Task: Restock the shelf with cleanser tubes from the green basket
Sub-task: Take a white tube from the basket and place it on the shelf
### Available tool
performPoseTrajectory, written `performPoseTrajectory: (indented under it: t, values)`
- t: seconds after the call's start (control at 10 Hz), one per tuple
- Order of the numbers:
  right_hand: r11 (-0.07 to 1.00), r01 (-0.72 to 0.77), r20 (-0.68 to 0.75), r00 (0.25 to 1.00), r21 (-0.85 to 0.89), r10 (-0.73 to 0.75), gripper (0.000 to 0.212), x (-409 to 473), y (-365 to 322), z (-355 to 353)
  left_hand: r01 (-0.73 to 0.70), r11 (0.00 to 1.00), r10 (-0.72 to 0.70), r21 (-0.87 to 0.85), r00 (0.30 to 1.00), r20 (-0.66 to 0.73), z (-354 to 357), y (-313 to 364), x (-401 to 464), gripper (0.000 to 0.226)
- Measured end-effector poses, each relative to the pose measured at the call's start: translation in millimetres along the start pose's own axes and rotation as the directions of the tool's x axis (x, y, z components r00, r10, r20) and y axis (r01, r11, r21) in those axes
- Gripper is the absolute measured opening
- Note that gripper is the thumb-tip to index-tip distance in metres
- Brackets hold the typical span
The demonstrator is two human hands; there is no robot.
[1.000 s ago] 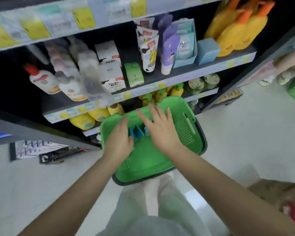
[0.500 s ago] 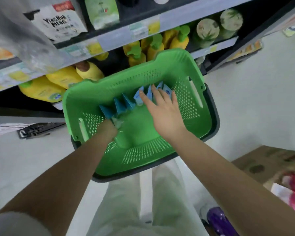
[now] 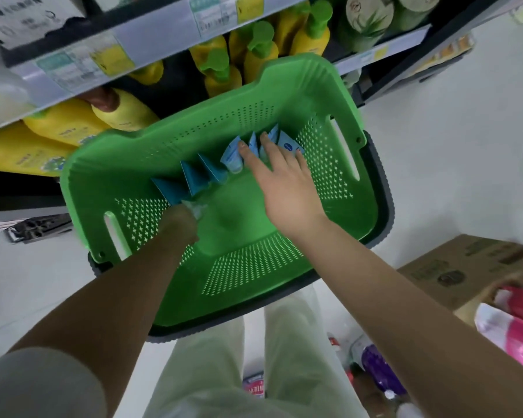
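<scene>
**Both hands in the basket, tubes about to come out**

Your cleanser tubes (image 3: pixel 224 167) stand in a row along the far wall of the green basket (image 3: pixel 284 267), caps down, crimped ends up. Take the basket as your landmark: the shelf (image 3: pixel 163 34) you are filling sits just beyond its far rim, yellow bottles (image 3: pixel 58 128) below that.

Your left hand (image 3: pixel 180 224) is curled round the clear cap end of the darker tubes at the basket's left-middle; how many it has, you cannot tell from here. Your right hand (image 3: pixel 284 182) lies spread, fingers nearly straight, tips touching the paler tubes toward the basket's right side, gripping nothing yet.

The risk is likely the row itself. The tubes lean on one another, so pulling one by its cap could tip its neighbours flat. With a flat right hand, a tube may slide away instead of being caught. Close your fingers before lifting.
</scene>
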State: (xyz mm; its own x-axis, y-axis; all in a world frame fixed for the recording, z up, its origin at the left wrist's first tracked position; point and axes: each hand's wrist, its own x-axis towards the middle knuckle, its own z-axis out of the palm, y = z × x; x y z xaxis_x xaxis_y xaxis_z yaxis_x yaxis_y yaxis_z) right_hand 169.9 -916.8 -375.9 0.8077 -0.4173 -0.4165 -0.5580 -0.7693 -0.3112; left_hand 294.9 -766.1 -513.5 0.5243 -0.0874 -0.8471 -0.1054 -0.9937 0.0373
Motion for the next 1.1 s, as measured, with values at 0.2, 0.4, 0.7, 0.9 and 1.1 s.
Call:
performPoseTrajectory:
  t: [0.2, 0.4, 0.7, 0.9, 1.1]
  values:
    - [1.000, -0.015, 0.019, 1.000, 0.006, 0.015, 0.085, 3, 0, -4, 0.022, 0.983, -0.022, 0.183, 1.000, -0.002, 2, -2, 3, 0.036]
    - [1.000, -0.014, 0.030, 0.999, -0.018, 0.014, 0.083, 2, -3, -10, -0.112, 0.973, 0.122, -0.202, 0.992, 0.036, -12, 9, -28, 0.021]
    - [0.998, 0.027, 0.111, 0.994, -0.052, -0.021, 0.083, -6, -11, -42, -0.403, 0.874, 0.440, -0.270, 0.894, 0.090, -102, 33, -135, 0.025]
    - [0.966, 0.013, 0.297, 0.950, 0.257, -0.092, 0.094, -21, -28, -94, -0.612, 0.697, 0.648, -0.375, 0.761, -0.039, -168, 42, -220, 0.043]
    - [0.880, 0.108, 0.060, 0.987, 0.462, -0.152, 0.070, -44, -62, -154, -0.735, 0.513, 0.806, -0.444, 0.590, -0.046, -224, 45, -310, 0.028]
